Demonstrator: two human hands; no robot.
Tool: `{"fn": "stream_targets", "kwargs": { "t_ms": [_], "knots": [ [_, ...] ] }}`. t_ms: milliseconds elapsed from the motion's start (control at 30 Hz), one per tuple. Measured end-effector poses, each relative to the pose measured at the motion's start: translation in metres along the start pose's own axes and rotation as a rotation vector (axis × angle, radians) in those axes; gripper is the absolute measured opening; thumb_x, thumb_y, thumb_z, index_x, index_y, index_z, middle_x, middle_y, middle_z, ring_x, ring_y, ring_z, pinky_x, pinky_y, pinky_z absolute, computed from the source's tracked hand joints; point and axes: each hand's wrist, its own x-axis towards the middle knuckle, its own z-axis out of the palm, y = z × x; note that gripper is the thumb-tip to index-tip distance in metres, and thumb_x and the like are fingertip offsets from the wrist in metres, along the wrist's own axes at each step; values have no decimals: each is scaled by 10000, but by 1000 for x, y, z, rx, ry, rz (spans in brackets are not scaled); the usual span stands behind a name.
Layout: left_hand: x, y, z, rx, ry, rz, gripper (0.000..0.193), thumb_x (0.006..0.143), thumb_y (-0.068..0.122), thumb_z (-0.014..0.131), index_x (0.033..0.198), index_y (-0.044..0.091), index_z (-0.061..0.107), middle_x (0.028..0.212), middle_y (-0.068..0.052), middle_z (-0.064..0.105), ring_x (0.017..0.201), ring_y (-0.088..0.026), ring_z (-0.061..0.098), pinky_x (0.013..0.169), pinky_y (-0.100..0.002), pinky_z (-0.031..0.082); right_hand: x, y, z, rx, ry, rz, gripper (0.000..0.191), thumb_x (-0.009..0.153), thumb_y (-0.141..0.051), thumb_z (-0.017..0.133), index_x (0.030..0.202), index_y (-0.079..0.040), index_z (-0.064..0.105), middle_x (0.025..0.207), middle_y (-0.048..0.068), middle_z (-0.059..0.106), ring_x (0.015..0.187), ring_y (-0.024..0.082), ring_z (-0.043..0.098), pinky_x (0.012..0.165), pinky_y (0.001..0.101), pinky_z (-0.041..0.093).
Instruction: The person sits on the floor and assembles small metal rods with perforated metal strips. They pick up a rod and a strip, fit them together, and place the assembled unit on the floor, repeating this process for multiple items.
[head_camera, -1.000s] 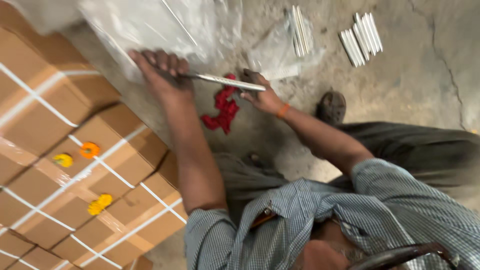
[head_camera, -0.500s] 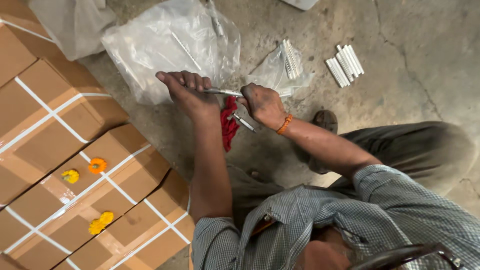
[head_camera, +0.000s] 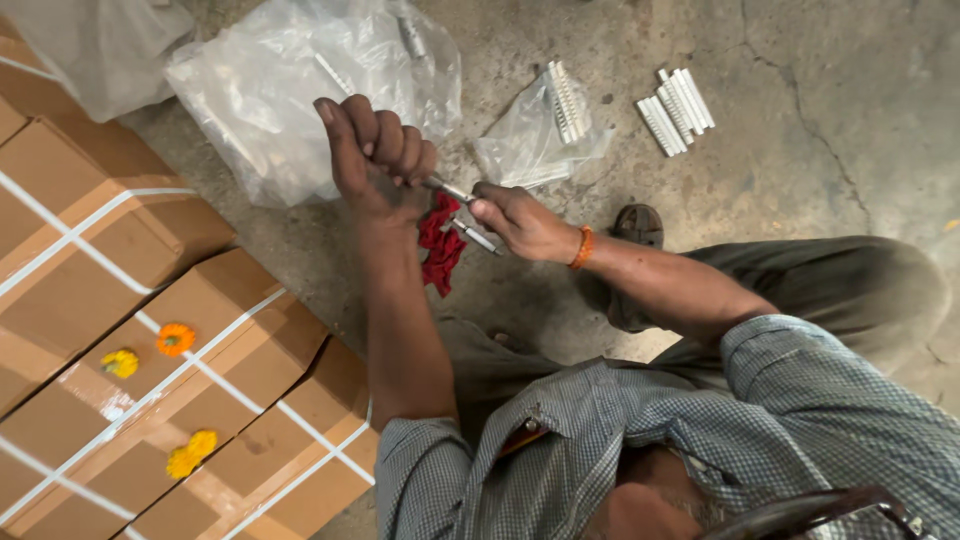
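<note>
**Slip and Drop Risks at the Metal Rod**

A thin metal rod (head_camera: 452, 190) is held above the concrete floor (head_camera: 820, 170), between both hands. The left hand (head_camera: 375, 155) is clenched in a fist around one end. The right hand (head_camera: 520, 220) grips the other end with fingertips, and a second short metal piece (head_camera: 478, 238) is held beneath it. A red cloth (head_camera: 438, 245) hangs just below the hands.

Judged hazards:
- The rod may slip from the fingertip grip, since little of it is enclosed there.
- The short piece may be dropped to the floor, as the same hand is serving two parts.
- The cloth may be caught between the parts.
- A dropped part may be lost among the clear plastic bags (head_camera: 290, 90) near the far edge of the floor, or against the strapped cardboard boxes (head_camera: 150, 350) at its left edge.

White ribbed strips (head_camera: 678, 108) lie well apart.
</note>
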Motion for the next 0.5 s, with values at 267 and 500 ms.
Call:
{"fn": "stream_targets", "kwargs": {
  "t_ms": [267, 500],
  "knots": [
    [16, -41, 26, 82, 785, 200, 541, 967, 645, 518, 820, 137, 404, 650, 9, 382, 560, -137, 370, 537, -322, 378, 26, 5, -6, -672, 520, -300, 198, 1007, -241, 653, 1031, -57, 582, 852, 171, 606, 761, 399, 634, 655, 491, 496],
    [1, -29, 19, 293, 492, 181, 627, 989, 709, 469, 762, 149, 302, 583, 8, 244, 452, -146, 231, 418, -347, 250, 11, 22, 14, -280, 167, -123, 342, 1109, -367, 559, 1046, -30, 574, 742, 176, 585, 714, 396, 599, 626, 472, 463]
  ]
}}
